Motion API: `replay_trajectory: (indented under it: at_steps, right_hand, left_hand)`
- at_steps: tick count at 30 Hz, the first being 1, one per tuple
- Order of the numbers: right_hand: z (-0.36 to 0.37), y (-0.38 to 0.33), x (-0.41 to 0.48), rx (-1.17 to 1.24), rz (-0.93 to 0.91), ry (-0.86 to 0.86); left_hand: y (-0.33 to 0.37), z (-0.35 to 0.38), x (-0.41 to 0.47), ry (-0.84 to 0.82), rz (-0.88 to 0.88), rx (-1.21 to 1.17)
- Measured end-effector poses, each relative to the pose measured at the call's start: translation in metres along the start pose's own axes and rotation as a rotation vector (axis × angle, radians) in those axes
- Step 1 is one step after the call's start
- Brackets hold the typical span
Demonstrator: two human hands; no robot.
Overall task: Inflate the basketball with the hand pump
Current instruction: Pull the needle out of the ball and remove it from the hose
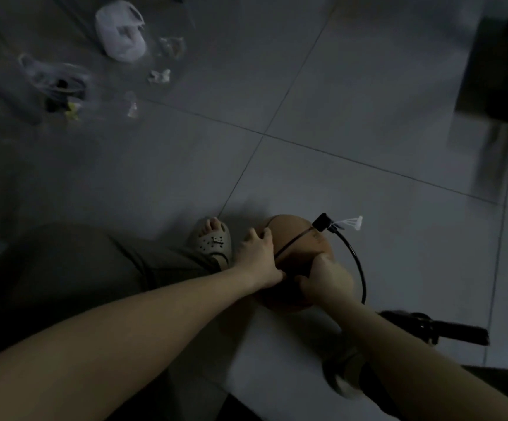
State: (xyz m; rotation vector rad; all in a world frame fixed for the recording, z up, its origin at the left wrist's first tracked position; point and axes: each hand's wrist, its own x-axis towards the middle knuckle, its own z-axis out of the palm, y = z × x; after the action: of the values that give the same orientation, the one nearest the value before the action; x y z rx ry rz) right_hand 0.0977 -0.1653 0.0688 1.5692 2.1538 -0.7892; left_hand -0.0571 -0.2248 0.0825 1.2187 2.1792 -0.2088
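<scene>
An orange basketball (303, 241) lies on the tiled floor in dim light, between my two feet. My left hand (259, 256) rests on its left side with fingers spread over the top. My right hand (325, 281) presses on its near right side. A black hose (357, 262) curves from the hand pump (438, 328), which lies on the floor at the right, up to a black nozzle head (322, 221) at the ball's far side. A small white plastic piece (353, 222) hangs off the nozzle head. Whether my right hand pinches anything small is hidden.
My left foot in a beige clog (213, 241) stands just left of the ball; my other clog (344, 375) is near the bottom right. White plastic bags and litter (122, 31) lie at the far left. A dark furniture piece (502, 71) stands at the far right.
</scene>
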Motion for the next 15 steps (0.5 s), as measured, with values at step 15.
replay_trajectory:
  at_steps: [15]
  right_hand:
    - [-0.119,0.042,0.022,-0.047,-0.132,0.195]
  left_hand:
    - [0.065,-0.019,0.030,0.046,0.290,0.020]
